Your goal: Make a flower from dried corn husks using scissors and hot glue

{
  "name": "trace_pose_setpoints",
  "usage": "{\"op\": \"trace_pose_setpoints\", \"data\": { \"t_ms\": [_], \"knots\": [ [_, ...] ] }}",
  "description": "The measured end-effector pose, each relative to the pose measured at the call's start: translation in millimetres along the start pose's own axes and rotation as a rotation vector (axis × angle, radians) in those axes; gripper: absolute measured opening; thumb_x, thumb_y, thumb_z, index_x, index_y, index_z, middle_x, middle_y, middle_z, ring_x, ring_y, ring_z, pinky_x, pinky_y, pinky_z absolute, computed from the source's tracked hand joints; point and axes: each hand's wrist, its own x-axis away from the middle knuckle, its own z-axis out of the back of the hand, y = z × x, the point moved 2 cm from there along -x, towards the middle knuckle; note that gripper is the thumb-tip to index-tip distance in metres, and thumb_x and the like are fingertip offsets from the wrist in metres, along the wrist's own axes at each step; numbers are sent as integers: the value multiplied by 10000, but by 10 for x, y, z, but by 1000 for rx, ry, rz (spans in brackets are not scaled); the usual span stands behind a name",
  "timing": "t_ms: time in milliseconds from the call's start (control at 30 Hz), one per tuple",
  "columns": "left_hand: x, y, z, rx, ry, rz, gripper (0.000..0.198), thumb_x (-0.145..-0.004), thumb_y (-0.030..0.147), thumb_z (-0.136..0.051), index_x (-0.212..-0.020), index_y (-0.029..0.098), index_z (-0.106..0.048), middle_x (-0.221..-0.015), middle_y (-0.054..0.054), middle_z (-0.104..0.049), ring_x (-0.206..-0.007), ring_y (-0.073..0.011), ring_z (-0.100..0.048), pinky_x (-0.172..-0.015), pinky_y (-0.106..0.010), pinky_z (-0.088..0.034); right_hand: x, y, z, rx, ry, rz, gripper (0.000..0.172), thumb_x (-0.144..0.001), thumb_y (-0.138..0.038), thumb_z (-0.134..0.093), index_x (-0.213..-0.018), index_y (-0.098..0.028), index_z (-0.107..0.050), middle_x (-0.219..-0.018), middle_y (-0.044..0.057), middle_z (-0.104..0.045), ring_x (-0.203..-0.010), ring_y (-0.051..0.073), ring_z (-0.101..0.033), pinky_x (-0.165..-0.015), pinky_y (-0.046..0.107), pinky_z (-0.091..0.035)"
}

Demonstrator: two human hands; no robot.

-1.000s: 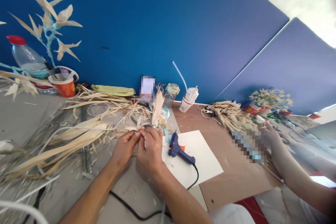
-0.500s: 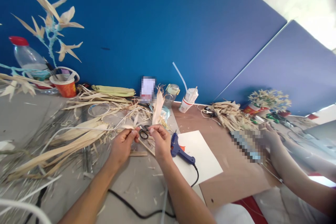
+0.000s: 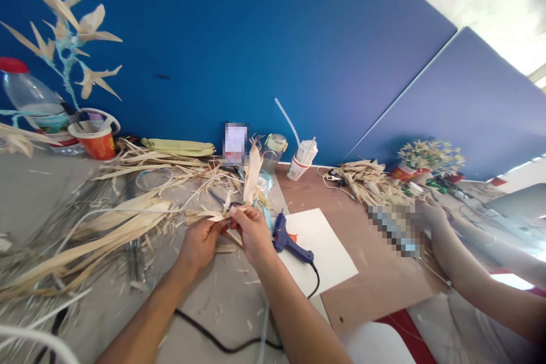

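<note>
My left hand (image 3: 199, 245) is closed in a pinch on a small corn husk flower (image 3: 222, 213), whose pale pointed petals stick up above the fingers. From the other side, my right hand (image 3: 255, 234) pinches the same flower, and the fingertips of both hands meet at its base. Black scissors lie just behind the hands, mostly hidden by them. An upright tuft of corn husk (image 3: 253, 173) stands behind my right hand. To the right of that hand, a blue glue gun (image 3: 292, 242) rests on a white sheet (image 3: 335, 264).
Dried husk strips (image 3: 106, 239) and thin wires cover the table's left side. A red paper cup (image 3: 97, 145), a plastic bottle (image 3: 32, 96) and a husk flower branch (image 3: 68, 51) stand at back left. On the right, another person's arm (image 3: 452, 256) reaches in beside a phone (image 3: 392, 230).
My right hand has moved in to meet the left at the flower. The scissors handles, visible between the hands before, are now mostly covered. The whole view has shifted slightly right.
</note>
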Motion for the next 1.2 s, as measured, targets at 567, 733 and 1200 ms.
{"op": "trace_pose_setpoints", "data": {
  "t_ms": [567,733,1200],
  "knots": [
    [21,-3,27,-27,103,-30,262,-821,350,-507,-632,209,-623,-619,-25,-657,-578,-172,-580,-596,-268,-462,56,17,-52,-151,11,-90,309,-543,-319,-789,-493,-180,-518,-412,-66,-477,-434,76,-423,-485,226,-353],
    [8,-13,0,47,36,27,264,-820,391,-524,-670,213,-650,-631,-24,-664,-596,-183,-586,-602,-270,-461,25,29,-35,-169,-15,-78,337,-557,-337,-797,-515,-185,-499,-418,-67,-480,-425,82,-441,-481,237,-390],
    [10,-59,-44,159,-38,102,247,-836,370,-516,-877,187,-678,-830,-39,-702,-754,-194,-612,-728,-288,-466,-9,40,-6,-203,-12,-92,324,-568,-345,-800,-548,-186,-518,-432,-68,-471,-438,92,-446,-464,237,-400]
  ]
}}
